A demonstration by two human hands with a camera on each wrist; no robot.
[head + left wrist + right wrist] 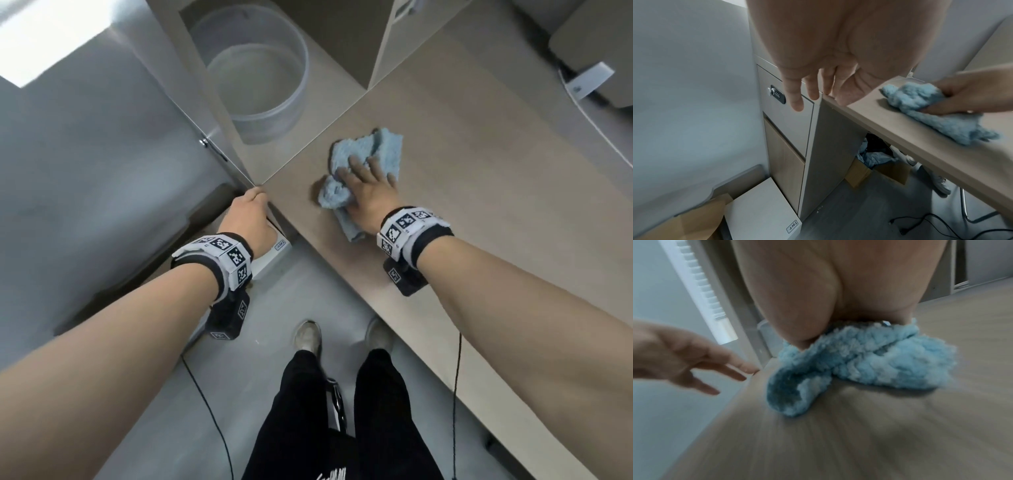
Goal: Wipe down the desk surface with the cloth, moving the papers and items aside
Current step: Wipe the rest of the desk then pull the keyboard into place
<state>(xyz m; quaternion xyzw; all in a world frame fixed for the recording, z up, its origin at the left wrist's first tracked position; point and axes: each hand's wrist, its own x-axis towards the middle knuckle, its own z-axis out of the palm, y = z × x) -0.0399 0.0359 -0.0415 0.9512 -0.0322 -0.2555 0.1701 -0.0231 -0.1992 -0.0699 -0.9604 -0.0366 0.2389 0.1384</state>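
Observation:
A fluffy light-blue cloth point(371, 154) lies crumpled on the beige desk top point(479, 212) near its left corner. My right hand point(368, 186) presses flat on the cloth with spread, straight fingers; the cloth point(869, 365) bunches out from under the palm, and it also shows as the cloth point(925, 104) on the desk edge. My left hand point(251, 209) hangs at the desk's corner with relaxed fingers, the thumb touching the edge point(851, 94). It holds nothing. No papers are in view.
A clear round plastic container point(253, 78) stands on a lower surface beyond the desk's left edge. A drawer unit with a combination lock point(777, 95) sits below the corner. A white box point(760, 209), cardboard boxes point(875, 172) and cables point(941, 227) are on the floor. A white device point(589, 80) with a cord lies at the far right.

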